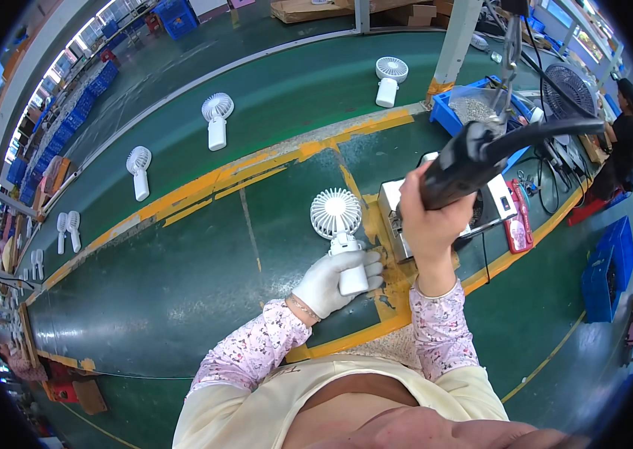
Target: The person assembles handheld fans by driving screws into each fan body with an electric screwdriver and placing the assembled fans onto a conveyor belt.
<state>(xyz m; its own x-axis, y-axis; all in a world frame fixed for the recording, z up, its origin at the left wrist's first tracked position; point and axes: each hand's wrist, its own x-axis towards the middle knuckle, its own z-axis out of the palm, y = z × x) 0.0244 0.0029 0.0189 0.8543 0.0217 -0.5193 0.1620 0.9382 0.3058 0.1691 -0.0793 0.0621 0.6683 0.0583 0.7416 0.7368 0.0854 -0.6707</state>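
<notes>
A white handheld fan [336,214] lies on the green workbench [144,299] in front of me, its round grille pointing away. My left hand [327,284], in a white glove, is closed round the fan's handle. My bare right hand [436,221] grips a black electric screwdriver [462,168], which hangs from a chain and trails a thick black cable. The screwdriver is raised over a silver and white boxy device [398,217], to the right of the fan. Its tip is hidden behind my hand.
More white fans [217,120] stand spaced along a green belt beyond the yellow tape. A blue bin [447,112] of small metal parts sits at the back right, near a metal post [455,52]. A red tool [520,217] lies by the right edge. A person [623,142] is farther right.
</notes>
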